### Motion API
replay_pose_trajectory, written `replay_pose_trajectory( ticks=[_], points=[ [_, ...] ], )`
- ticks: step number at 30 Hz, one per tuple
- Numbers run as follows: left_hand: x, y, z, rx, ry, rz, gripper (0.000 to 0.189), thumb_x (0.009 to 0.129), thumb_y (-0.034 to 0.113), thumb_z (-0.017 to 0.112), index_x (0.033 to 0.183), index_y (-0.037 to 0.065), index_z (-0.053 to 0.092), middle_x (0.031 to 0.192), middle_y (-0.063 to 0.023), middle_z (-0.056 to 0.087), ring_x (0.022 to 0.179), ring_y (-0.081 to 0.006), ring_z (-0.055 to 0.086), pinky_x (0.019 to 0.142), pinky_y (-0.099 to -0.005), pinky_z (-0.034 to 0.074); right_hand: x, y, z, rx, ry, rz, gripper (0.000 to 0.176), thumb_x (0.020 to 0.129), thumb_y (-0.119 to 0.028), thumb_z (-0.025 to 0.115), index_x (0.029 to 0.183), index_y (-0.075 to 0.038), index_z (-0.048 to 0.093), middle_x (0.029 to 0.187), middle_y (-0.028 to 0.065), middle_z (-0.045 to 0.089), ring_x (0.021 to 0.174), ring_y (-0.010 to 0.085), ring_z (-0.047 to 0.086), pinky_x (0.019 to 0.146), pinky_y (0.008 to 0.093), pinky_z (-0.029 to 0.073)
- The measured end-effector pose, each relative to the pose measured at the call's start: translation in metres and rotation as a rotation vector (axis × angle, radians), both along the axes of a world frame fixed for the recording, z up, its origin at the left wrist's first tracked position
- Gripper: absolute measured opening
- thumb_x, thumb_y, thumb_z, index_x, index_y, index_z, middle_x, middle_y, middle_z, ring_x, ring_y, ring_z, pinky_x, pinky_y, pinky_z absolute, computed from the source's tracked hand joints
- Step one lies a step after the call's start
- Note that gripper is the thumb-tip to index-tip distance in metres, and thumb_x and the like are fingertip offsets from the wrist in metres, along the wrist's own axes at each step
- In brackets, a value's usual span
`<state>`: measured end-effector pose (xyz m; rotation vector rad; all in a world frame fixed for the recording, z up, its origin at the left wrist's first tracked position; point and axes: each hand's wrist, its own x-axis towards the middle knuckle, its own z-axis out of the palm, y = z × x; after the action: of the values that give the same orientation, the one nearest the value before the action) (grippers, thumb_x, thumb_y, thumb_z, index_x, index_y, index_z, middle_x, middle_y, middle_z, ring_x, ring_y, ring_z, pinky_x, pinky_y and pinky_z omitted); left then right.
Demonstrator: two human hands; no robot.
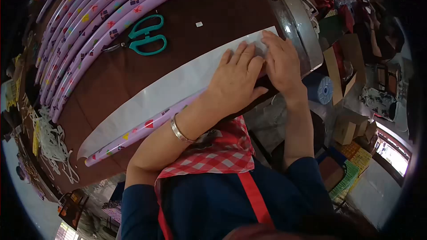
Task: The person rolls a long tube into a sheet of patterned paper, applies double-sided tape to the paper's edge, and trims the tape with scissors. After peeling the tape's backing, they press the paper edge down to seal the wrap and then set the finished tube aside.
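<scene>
Brown worktable (209,13) carries the wrapping-paper sheet (169,91), white side up, running toward one o'clock; left hand (235,80) and right hand (282,62) lie flat and open on that end. Likely light, creasable: lift by edges.

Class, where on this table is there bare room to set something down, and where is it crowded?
Bare brown tabletop lies between the scissors and the white sheet, and again between the paper rolls and the sheet's lower end. Crowded: the rolls' side, and where the left hand and right hand press the sheet.
</scene>
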<state>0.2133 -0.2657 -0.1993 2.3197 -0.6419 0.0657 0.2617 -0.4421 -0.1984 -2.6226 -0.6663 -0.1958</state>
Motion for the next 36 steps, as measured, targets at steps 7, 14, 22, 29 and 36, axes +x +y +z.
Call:
replay_pose_trajectory(
  ticks=[7,14,22,29,36],
  points=[
    [-0.014,0.028,0.009,0.084,0.091,0.083,0.07,0.068,0.026,0.084,0.123,0.002,0.047,0.148,-0.0312,0.026,0.133,-0.0532,0.033,0.108,-0.053,0.035,-0.001,0.003,0.001,-0.056,-0.024,-0.035,0.027,0.087,-0.006,0.05,0.11,-0.005,0.062,0.127,0.008,0.061,0.114,0.0288,0.058,0.104,0.0536,0.036],
    [-0.016,0.031,0.013,0.138,0.13,0.076,0.072,0.067,0.026,0.085,0.123,0.001,0.047,0.151,-0.0316,0.02,0.134,-0.0549,0.029,0.11,-0.0513,0.034,-0.001,0.003,0.003,-0.058,0.035,-0.042,0.028,0.089,-0.007,0.047,0.113,-0.003,0.06,0.129,0.009,0.06,0.117,0.0302,0.056,0.107,0.055,0.031],
    [-0.02,0.038,0.004,0.169,0.057,0.047,0.071,0.07,0.026,0.083,0.126,0.001,0.046,0.149,-0.0261,0.031,0.137,-0.049,0.03,0.11,-0.0506,0.033,0.001,0.0,-0.006,-0.048,-0.019,-0.023,0.027,0.088,-0.01,0.049,0.109,-0.005,0.064,0.127,0.0061,0.06,0.115,0.0264,0.058,0.106,0.0574,0.033],
    [-0.061,0.096,0.012,0.342,0.07,0.095,0.077,0.073,0.031,0.079,0.134,0.0,0.044,0.147,-0.0213,0.037,0.139,-0.0391,0.033,0.108,-0.0537,0.034,0.001,0.0,-0.004,-0.051,-0.031,-0.01,0.023,0.088,-0.011,0.05,0.106,-0.005,0.064,0.127,0.0063,0.06,0.115,0.0259,0.057,0.106,0.0572,0.033],
    [-0.135,0.186,0.025,0.527,0.235,0.35,0.086,0.072,0.034,0.079,0.141,0.0,0.04,0.153,-0.0203,0.031,0.141,-0.0389,0.029,0.111,-0.0543,0.029,0.001,-0.003,-0.008,-0.041,-0.04,-0.009,0.024,0.088,-0.012,0.05,0.108,-0.006,0.063,0.127,0.007,0.06,0.114,0.0278,0.057,0.105,0.0575,0.033]
  ],
)
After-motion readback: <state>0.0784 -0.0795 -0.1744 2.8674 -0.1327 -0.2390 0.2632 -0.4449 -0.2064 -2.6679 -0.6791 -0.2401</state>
